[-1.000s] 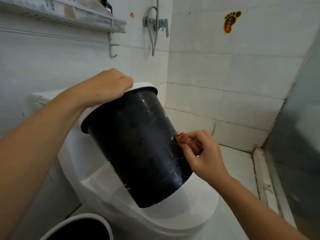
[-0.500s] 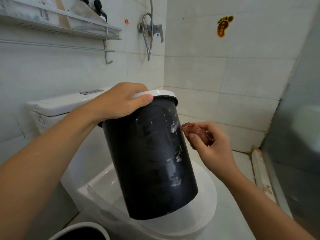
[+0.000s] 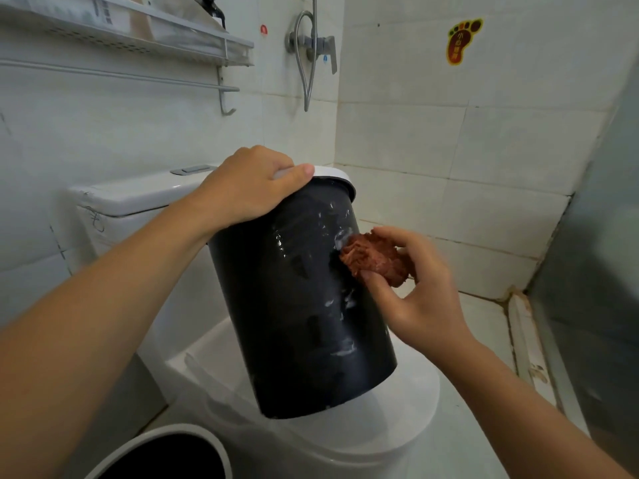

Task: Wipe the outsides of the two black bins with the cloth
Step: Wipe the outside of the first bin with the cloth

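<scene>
Tall black plastic bin with white rim [image 3: 294, 305] stood tilted on the closed white toilet lid [image 3: 397, 426]. Left hand [image 3: 249, 188] gripped its rim, fingers curled over the edge. Right hand [image 3: 415, 292] pinched a wadded reddish-brown cloth [image 3: 375, 259] against the upper side wall. Bin looked light, stiff, wet-slick with suds; the rim seemed the safest hold. Second black bin [image 3: 166, 454] sat lower left.

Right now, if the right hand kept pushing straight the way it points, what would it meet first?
The right hand points left with the cloth bunched in its fingers, so the cloth meets the black bin wall; they already look touching.
</scene>
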